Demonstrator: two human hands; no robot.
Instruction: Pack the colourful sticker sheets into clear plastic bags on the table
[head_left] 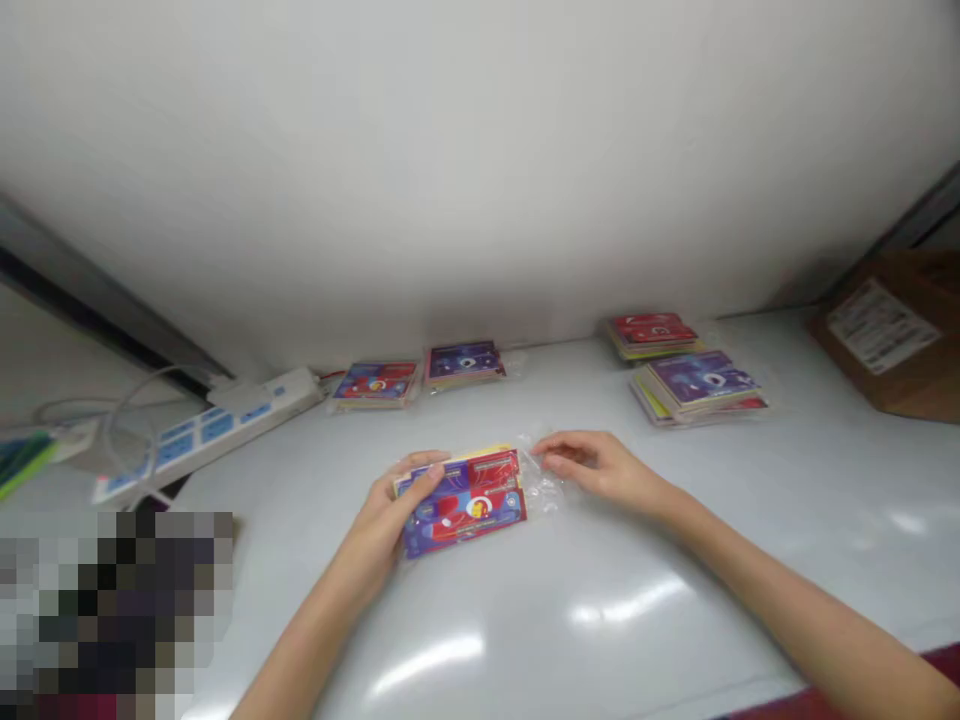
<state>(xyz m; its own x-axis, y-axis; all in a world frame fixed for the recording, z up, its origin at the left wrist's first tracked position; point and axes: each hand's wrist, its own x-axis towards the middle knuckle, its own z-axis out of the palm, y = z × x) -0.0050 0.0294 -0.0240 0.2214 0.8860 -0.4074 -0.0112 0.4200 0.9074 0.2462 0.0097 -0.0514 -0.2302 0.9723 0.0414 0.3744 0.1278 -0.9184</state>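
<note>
As we scan from the far left, well beyond the grip, a white power strip [217, 432] runs slantwise across the grey table [540, 625], a pale cable looping over it; it probably sits out there to leave the working space free. Next, behind the grip and just to its left, lies a bagged red-and-blue packet [375, 384], and beside it a dark-blue packet [465, 362], both close to the wall, parked out of the hands' way, I'd judge.

Now the centre of the action! The left hand [386, 515] clasps the held packet [466, 508] by its left end, thumb pressed on the printed top, the other fingers around the far edge and mostly out of sight. That hold looks chosen to steady the cards and leave the other end bare. And out to the right pokes the crinkled plastic end [543, 492], right where the right hand [604, 468] comes in, fingers and thumb drawn near each other at the film; whether they pinch it, I cannot tell.

Behind and right of the grip sit a red-topped stack [652, 332] and, nearer, a purple-topped stack [701, 380], apparently grouped for tidiness. Farthest right stands a brown carton [919, 385], well clear of both elbows.
</note>
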